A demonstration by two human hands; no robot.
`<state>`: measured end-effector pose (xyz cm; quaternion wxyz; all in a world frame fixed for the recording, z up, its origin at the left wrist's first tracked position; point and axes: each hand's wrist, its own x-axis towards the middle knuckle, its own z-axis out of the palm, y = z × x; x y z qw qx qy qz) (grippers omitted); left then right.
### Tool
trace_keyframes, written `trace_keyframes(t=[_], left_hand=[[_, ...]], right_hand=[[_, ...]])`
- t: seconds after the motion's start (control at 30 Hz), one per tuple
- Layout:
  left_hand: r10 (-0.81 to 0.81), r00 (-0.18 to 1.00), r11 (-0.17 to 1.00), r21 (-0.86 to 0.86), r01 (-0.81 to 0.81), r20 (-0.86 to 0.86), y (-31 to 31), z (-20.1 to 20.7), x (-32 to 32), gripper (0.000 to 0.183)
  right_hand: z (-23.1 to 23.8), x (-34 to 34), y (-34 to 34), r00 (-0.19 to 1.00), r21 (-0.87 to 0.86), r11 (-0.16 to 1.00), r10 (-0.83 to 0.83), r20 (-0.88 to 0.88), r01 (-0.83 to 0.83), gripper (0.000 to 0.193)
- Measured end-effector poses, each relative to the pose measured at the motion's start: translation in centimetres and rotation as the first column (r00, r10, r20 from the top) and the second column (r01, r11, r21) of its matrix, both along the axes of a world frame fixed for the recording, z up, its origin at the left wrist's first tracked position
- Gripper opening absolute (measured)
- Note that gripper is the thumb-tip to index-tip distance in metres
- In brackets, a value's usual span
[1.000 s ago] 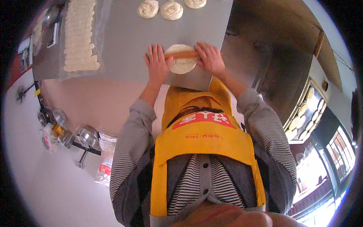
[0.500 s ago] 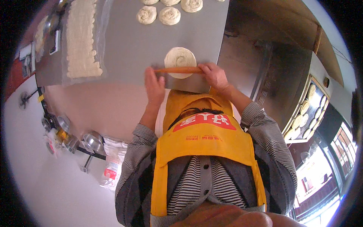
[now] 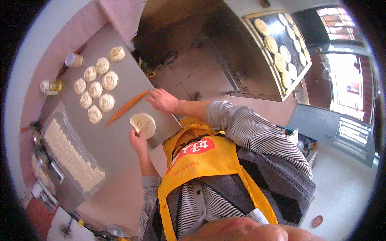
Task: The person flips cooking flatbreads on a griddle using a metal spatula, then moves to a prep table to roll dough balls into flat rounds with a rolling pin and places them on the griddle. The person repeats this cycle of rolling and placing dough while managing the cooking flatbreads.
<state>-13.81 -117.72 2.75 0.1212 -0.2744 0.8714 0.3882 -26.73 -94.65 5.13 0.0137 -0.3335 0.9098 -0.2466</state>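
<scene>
My left hand (image 3: 138,141) pinches the near left edge of a flat round of dough (image 3: 145,124), and that edge is folded up between the fingers. The rest of the round lies on the grey worktop (image 3: 132,82), close to its near edge. Beyond it, a tapered wooden rolling pin (image 3: 126,107) slants away to the left. My right hand (image 3: 163,101) is at the pin's right end, fingers over it; the grip is partly hidden.
Several coiled dough rounds (image 3: 95,89) sit farther back on the worktop. At left, a long dough strip (image 3: 70,150) lies on plastic film. Two jars (image 3: 74,60) stand along the back left edge. A framed tray of flat rounds (image 3: 277,56) is at the far right, beside a dark metal unit.
My view has swung right. My left hand has left the rolling pin and taken the dough's edge. The pin has come off the dough and now lies diagonally beyond it.
</scene>
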Motion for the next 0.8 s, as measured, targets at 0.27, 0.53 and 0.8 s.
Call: trace_keyframes(t=[0.27, 0.53, 0.8], left_hand=[[0.204, 0.977, 0.682, 0.725, -0.096, -0.062, 6.3, 6.2, -3.6, 0.023], [-0.797, 0.592, 0.391, 0.647, 0.655, -0.118, 24.4, 20.4, -15.3, 0.024], [-0.949, -0.268, -0.308, 0.295, 0.905, -0.169, 52.0, 26.8, -26.2, 0.025]], right_hand=[[4.5, 2.2, 21.3, 0.814, 0.068, 0.971, -0.229, 0.534, 0.228, 0.039], [9.4, 3.0, 33.9, 0.934, -0.416, 0.871, -0.118, 0.339, 0.261, 0.052], [15.2, 2.9, 48.4, 0.66, -0.464, 0.683, -0.036, 0.75, 0.565, 0.036]])
